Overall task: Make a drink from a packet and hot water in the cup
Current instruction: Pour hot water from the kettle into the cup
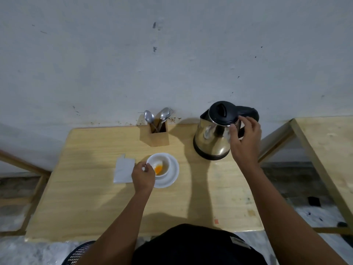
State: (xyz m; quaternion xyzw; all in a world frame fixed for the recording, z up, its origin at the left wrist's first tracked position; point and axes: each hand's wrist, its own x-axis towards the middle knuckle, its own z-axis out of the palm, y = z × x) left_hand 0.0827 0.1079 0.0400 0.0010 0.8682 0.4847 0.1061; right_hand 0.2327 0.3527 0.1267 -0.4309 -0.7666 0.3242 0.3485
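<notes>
Head view: orange powder already lies in the cup point(160, 166) at table point(95, 197) centre, its handle pinched by the left hand point(143, 175). At two o'clock, the right hand point(245, 138), fingers spread, reaches the kettle point(214, 138); pouring and stirring remain.

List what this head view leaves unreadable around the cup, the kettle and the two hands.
- Kettle: water level hidden by its shut black lid.
- Kettle handle: mostly covered by the right hand; grip not clear.
- Cup: orange contents show, but powder or liquid is too small to tell.
- Left hand: fingers at the cup's rim hide what they pinch.
- White packet: print unreadable, part under the left hand.
</notes>
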